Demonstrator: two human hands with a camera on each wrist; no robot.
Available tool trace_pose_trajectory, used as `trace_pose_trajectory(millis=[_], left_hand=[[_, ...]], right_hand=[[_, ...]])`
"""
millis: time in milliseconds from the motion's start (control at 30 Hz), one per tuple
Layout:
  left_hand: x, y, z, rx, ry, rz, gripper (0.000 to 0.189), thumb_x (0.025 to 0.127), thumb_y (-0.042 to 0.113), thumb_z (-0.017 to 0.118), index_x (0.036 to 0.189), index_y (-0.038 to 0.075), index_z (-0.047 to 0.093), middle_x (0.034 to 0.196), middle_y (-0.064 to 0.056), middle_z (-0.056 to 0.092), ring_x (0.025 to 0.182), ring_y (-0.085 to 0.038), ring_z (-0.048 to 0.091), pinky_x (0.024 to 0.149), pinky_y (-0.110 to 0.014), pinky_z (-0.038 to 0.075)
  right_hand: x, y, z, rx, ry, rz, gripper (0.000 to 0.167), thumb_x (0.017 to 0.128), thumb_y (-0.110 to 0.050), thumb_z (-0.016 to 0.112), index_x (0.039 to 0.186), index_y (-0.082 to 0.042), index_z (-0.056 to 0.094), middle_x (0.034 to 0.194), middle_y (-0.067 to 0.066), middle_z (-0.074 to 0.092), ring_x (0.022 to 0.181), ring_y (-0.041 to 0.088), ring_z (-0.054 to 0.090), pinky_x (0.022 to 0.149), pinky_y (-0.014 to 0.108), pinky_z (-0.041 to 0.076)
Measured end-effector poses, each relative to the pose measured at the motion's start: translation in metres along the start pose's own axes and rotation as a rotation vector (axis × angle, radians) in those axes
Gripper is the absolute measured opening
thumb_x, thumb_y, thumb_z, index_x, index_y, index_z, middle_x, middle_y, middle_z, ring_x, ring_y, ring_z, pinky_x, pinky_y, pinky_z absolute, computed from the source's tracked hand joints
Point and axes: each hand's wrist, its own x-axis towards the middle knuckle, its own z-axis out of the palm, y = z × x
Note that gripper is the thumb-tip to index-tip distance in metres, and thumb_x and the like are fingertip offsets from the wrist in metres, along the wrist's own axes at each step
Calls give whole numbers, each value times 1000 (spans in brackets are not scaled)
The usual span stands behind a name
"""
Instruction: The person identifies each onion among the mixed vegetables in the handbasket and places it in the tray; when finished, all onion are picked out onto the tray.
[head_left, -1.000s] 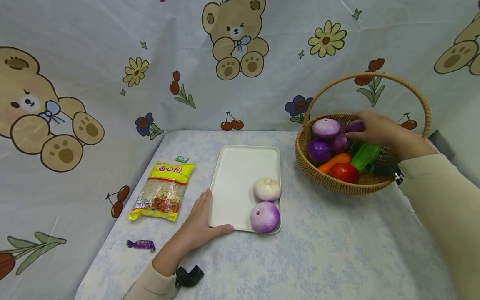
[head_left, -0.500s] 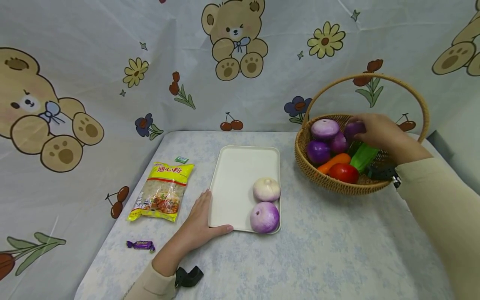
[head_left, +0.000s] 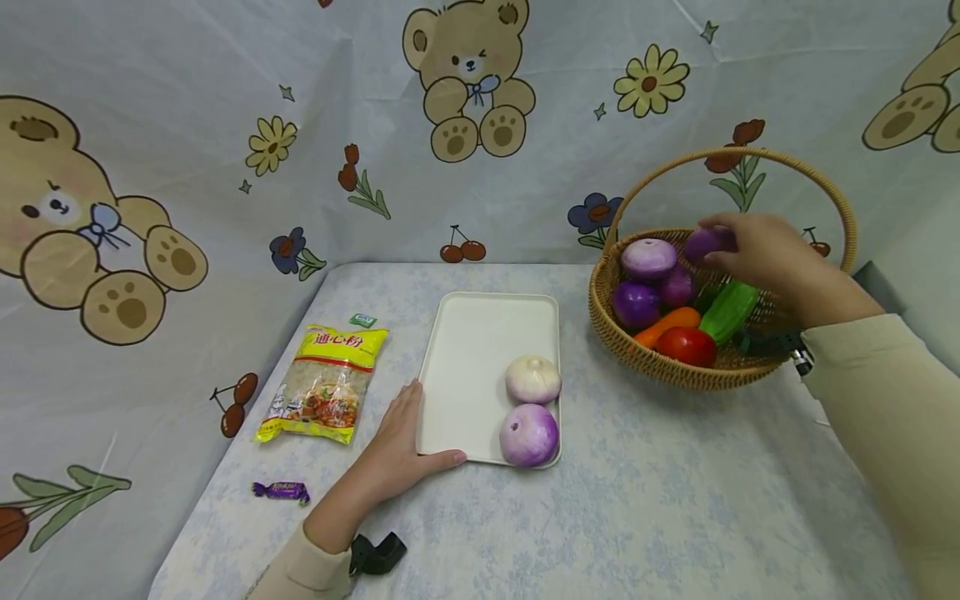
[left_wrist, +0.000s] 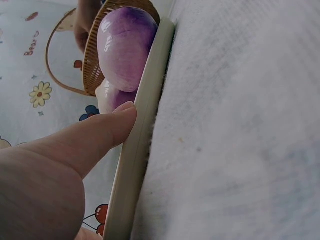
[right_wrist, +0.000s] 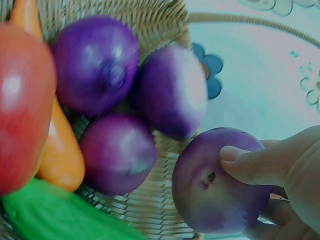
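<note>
Onion [right_wrist: 205, 205], purple, one, held over the far part of the wicker basket [head_left: 675, 375], under the arch of its handle; basket at the far right corner of the table [head_left: 675, 500]. Handling, by judgement: stiff, fairly light, unlikely to bruise; glossy skin, so apt to slip. Best hold: round the widest part, thumb opposite the fingers.

Right hand [head_left: 768, 250]: fingers parted by the onion's width and grasping it, thumb pressed on the face toward the wrist, beside a dark spot. Contact between the onion and its neighbours: cannot tell.

Left hand [head_left: 397, 446]: holding nothing; fingers extended along the left edge of the white tray [head_left: 472, 358], thumb touching its near edge.

Basket contents: three more onions toward the far left rim; carrot [head_left: 667, 327], tomato [head_left: 687, 347] and green vegetable [head_left: 729, 312] nearer the front.

Tray contents: purple-topped onion [head_left: 529, 435] at the near right corner, pale onion [head_left: 533, 380] just behind it on the right edge.

Left edge of table: pasta bag [head_left: 326, 383], yellow; green packet [head_left: 363, 320], small, behind it; purple sweet [head_left: 281, 491], wrapped, in front.
</note>
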Motion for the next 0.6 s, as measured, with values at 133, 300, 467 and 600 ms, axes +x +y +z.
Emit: trace_pose_trajectory(millis=[133, 300, 467, 600], left_hand=[[0, 0, 0, 3, -1, 2, 138, 79, 70, 82, 169, 4, 1, 175, -13, 0, 159, -30, -2, 124, -56, 10], [0, -1, 1, 3, -1, 6, 138, 79, 71, 82, 169, 5, 1, 175, -12, 0, 159, -29, -2, 124, -55, 10], [0, -1, 1, 6, -2, 11, 138, 79, 71, 82, 169, 4, 1, 175, -12, 0, 159, -27, -2, 124, -54, 11], [0, -1, 0, 10, 0, 14, 137, 79, 71, 81, 168, 4, 1, 175, -12, 1, 159, -28, -1, 124, -54, 11]], right_hand=[[-1, -13, -5, -16, 36, -51, 53, 104, -13, 69, 149, 7, 51, 128, 36, 61, 115, 53, 58, 98, 71, 43], [-8, -36, -9, -29, 63, -125, 51, 103, -11, 70, 148, 5, 54, 130, 33, 62, 114, 50, 60, 97, 69, 45], [-16, -63, -11, -25, 97, -183, 50, 103, -11, 70, 149, 1, 55, 133, 30, 62, 111, 46, 62, 93, 66, 49], [-23, -86, -7, 0, 131, -258, 49, 101, -8, 72, 147, -2, 57, 133, 25, 64, 114, 43, 62, 94, 65, 51]])
